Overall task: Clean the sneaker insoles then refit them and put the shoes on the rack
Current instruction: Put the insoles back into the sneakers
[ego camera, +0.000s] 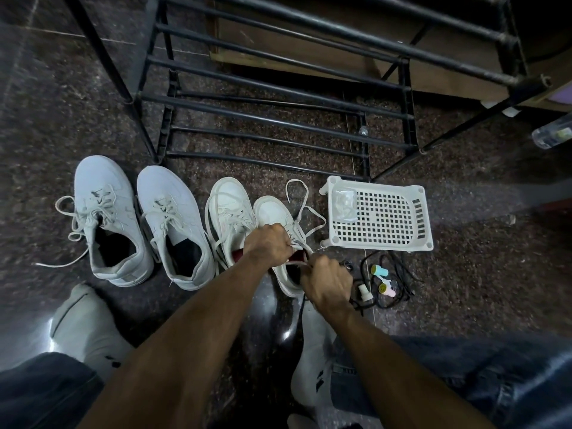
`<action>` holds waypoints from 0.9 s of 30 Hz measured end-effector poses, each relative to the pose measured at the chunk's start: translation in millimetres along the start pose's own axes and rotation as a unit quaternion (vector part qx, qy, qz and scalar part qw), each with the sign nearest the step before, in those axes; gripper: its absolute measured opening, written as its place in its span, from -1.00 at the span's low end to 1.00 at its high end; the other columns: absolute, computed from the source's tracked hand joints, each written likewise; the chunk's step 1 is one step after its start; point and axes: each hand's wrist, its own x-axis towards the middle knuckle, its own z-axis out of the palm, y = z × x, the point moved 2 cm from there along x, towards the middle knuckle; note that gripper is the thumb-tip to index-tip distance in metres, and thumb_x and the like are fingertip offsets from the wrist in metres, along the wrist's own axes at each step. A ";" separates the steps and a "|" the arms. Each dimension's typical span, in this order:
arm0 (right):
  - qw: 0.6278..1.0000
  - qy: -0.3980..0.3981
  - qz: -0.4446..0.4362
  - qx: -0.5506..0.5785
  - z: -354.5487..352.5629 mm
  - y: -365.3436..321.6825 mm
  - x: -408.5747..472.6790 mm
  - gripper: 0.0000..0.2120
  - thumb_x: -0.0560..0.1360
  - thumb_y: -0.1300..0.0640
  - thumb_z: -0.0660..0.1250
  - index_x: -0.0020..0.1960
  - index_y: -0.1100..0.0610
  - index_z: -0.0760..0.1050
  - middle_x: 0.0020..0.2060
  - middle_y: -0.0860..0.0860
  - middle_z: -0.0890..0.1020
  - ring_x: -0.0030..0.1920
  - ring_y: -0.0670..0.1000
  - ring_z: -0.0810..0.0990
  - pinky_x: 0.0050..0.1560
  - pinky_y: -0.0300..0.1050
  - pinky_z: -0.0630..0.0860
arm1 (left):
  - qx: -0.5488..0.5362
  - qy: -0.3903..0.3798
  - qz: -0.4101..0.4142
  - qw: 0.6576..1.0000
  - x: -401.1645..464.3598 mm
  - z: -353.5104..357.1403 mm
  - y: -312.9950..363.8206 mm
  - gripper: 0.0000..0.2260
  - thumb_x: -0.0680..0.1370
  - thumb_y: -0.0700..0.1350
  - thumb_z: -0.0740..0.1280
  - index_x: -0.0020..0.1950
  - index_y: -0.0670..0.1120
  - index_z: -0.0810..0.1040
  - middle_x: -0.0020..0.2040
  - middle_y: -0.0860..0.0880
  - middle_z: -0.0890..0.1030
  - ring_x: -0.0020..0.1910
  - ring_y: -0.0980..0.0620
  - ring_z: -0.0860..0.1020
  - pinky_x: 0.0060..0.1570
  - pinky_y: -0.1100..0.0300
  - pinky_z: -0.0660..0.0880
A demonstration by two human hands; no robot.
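Observation:
Several white sneakers stand in a row on the dark floor before a black metal rack. The two on the left have dark open mouths and loose laces. A third sneaker with a red lining stands beside the rightmost one. My left hand grips the tongue and laces of that rightmost sneaker. At its heel opening my right hand is curled round the collar and a lace. No insole shows.
A white perforated plastic basket lies to the right of the shoes, with a clear bag in it. Black cables, a white plug and small pastel rollers lie behind my right hand. My socked feet rest on the floor. A plastic bottle lies far right.

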 end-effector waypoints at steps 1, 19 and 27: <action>1.000 0.001 0.003 0.002 0.6 -2.3 2.7 -0.73 0.55 -0.01 0.23 0.11 0.14 0.51 0.06 0.12 0.62 0.06 0.17 0.61 0.00 -0.04 0.49 | -0.001 -0.001 -0.001 1.000 1.0 0.5 0.2 -0.75 0.50 0.07 0.34 0.12 0.03 0.64 0.12 -0.03 0.65 0.09 -0.10 0.59 -0.05 0.15 0.46; 0.995 -0.088 0.041 -0.019 -22.5 1.8 0.3 -0.53 0.39 -0.17 0.38 0.16 0.10 0.51 0.09 0.06 0.62 0.11 0.13 0.61 -0.02 -0.09 0.45 | 0.005 -0.004 -0.012 1.000 3.5 2.3 0.2 -0.73 0.50 0.11 0.34 0.13 0.04 0.61 0.13 -0.03 0.63 0.11 -0.10 0.58 -0.08 0.15 0.44; 0.992 -0.109 0.058 -0.008 -18.1 -10.1 2.5 -0.40 0.33 -0.31 0.40 0.16 0.10 0.48 0.05 0.02 0.62 0.06 0.08 0.62 -0.01 -0.07 0.50 | -0.001 0.000 -0.021 1.000 2.5 2.2 1.6 -0.76 0.50 0.06 0.33 0.12 0.03 0.62 0.12 -0.04 0.64 0.10 -0.10 0.58 -0.06 0.14 0.47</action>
